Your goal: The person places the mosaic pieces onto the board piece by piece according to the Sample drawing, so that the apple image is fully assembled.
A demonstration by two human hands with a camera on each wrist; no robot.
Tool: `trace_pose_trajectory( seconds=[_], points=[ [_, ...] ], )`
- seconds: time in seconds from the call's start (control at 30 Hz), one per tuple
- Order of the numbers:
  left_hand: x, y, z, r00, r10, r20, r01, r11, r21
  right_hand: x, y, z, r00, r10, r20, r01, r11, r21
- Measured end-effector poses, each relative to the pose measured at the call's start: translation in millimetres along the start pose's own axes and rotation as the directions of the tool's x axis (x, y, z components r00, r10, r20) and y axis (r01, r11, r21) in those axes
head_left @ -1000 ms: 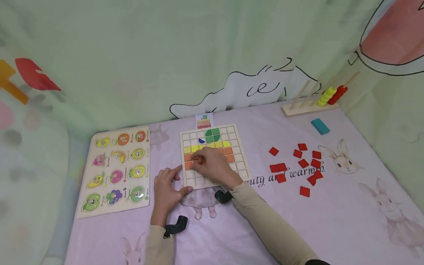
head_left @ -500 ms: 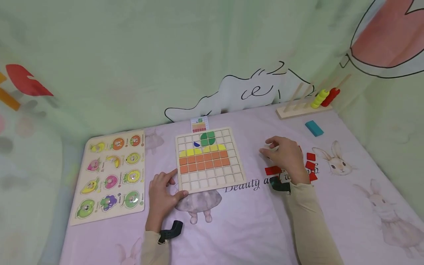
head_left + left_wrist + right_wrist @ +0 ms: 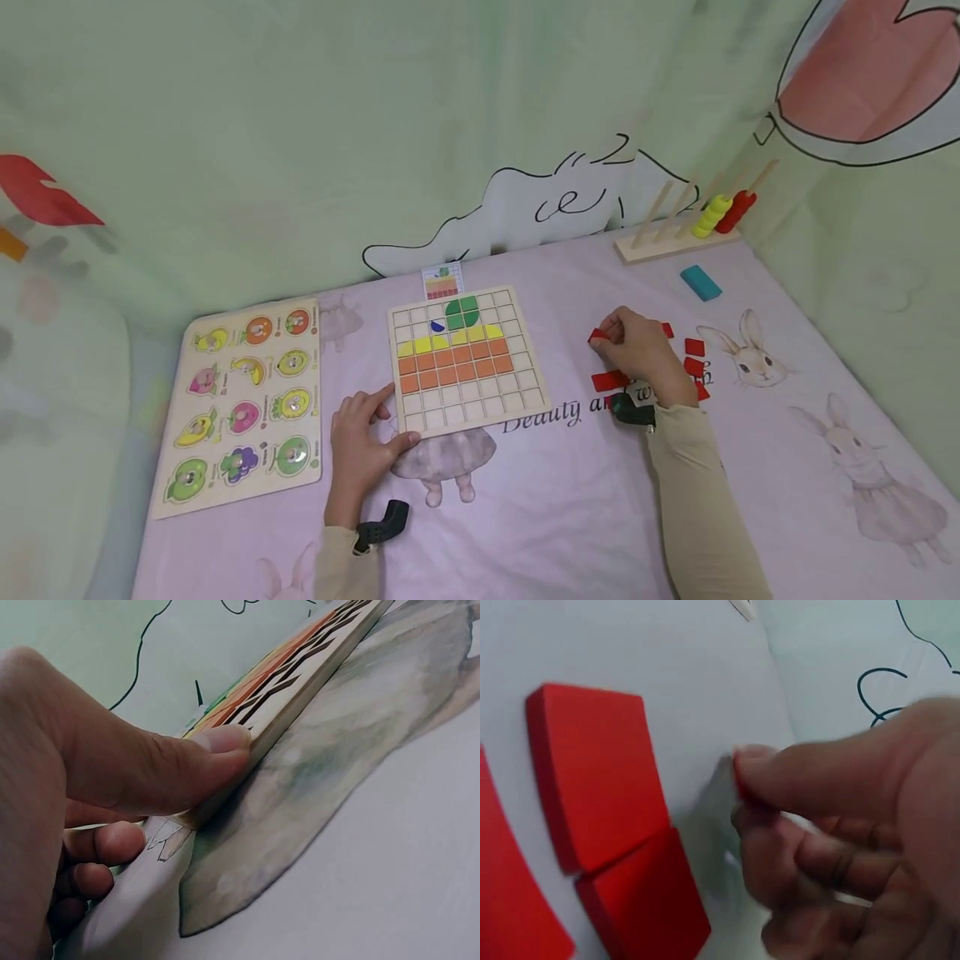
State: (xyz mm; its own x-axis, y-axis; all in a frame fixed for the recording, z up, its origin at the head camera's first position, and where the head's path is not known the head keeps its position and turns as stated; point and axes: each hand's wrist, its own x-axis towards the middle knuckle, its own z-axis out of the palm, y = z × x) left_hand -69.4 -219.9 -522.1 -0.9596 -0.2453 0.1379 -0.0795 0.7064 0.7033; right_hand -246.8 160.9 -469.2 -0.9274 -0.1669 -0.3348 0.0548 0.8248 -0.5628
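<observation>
In the head view, a square wooden grid board (image 3: 531, 400) lies on the table, with green, blue, yellow and orange pieces set in its cells. My left hand (image 3: 362, 442) holds its near left corner, index finger along the left side and thumb at the front edge. The left wrist view shows that thumb (image 3: 217, 761) against the board's edge. My right hand (image 3: 643, 354), to the right of the board, pinches a red square tile (image 3: 598, 335) between thumb and fingertips. More red tiles (image 3: 600, 772) lie just beside it; the hand hides some of them.
A wooden fruit puzzle board (image 3: 225, 492) lies left of the grid board. Behind the grid board sits a small pattern card (image 3: 442, 282). At the back right stand a peg stand (image 3: 637, 250) with yellow and red beads and a teal block (image 3: 701, 283).
My right hand has left the grid board, moved right to the red tiles and picked one up. The orange rows it covered now show. My left hand stays at the board's corner.
</observation>
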Motion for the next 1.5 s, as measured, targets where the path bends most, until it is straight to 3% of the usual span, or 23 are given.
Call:
trace_pose_trajectory(
  seconds=[0.17,0.33,0.47,0.67,0.77,0.87,1.27,1.5],
  points=[
    [0.3,-1.4,1.1,1.0,0.014,-0.008,-0.014,1.0,0.01,3,-4,7,0.99,-0.121,-0.071,0.123,0.992,0.031],
    [2.2,-1.9,1.0,0.999,0.029,-0.016,-0.028,0.999,0.021,3,-17,19,0.981,-0.168,-0.099,0.181,0.973,0.142],
    [2.7,-2.2,0.4,0.999,0.029,-0.017,-0.029,0.999,0.022,3,-31,30,0.973,-0.231,-0.017,0.228,0.947,0.227],
    [2.9,-2.7,1.2,0.999,0.034,-0.022,-0.034,0.999,0.034,3,-46,50,0.912,-0.392,0.123,0.35,0.897,0.269],
    [2.9,-2.4,1.2,0.999,0.038,-0.023,-0.037,0.999,0.034,3,-49,57,0.887,-0.43,0.169,0.383,0.889,0.252],
    [2.7,-1.7,0.5,0.999,0.042,-0.027,-0.041,0.999,0.034,3,-52,60,0.877,-0.442,0.189,0.397,0.888,0.233],
    [4.6,0.5,-2.6,1.0,0.022,-0.001,-0.022,0.999,0.033,1,-58,67,0.892,-0.403,0.206,0.37,0.911,0.182],
    [3.4,-0.3,-1.6,1.0,0.01,0.003,-0.01,1.0,0.027,-4,-64,66,0.895,-0.413,0.17,0.381,0.904,0.193]
  ],
)
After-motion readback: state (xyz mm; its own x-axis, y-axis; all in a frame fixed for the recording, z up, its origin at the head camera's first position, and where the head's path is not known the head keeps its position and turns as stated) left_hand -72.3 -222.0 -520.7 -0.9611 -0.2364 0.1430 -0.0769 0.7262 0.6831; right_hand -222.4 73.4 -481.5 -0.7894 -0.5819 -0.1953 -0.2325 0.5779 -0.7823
